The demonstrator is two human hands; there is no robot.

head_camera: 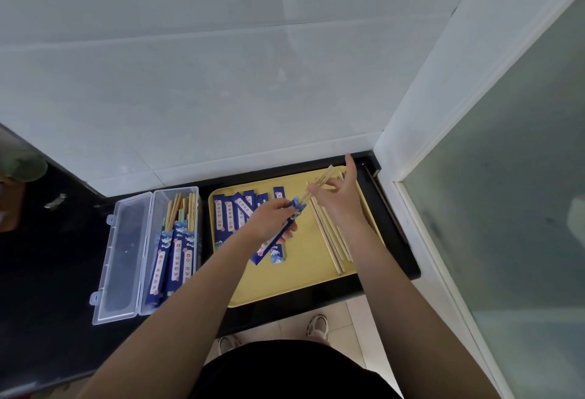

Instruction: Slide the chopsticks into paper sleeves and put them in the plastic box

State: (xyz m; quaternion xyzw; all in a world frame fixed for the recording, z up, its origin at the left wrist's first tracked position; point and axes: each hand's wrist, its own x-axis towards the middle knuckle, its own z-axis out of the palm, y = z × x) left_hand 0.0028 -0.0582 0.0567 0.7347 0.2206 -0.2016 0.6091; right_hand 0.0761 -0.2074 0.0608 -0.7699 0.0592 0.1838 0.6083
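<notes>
Over the yellow tray (285,284) my left hand (269,218) grips a blue paper sleeve (277,237), its open mouth pointing up and right. My right hand (338,196) pinches a pair of bare wooden chopsticks (319,182) whose tips sit at the sleeve's mouth. More blue sleeves (234,212) lie on the tray's left part. Loose chopsticks (332,240) lie on its right part. Left of the tray stands the clear plastic box (196,240), with several sleeved chopsticks (174,259) inside.
The box's lid (122,256) lies open flat to its left on the black counter (47,272). White tiled wall rises behind, and a white-framed glass door (506,208) stands at the right. A small metal object (55,201) lies at the far left.
</notes>
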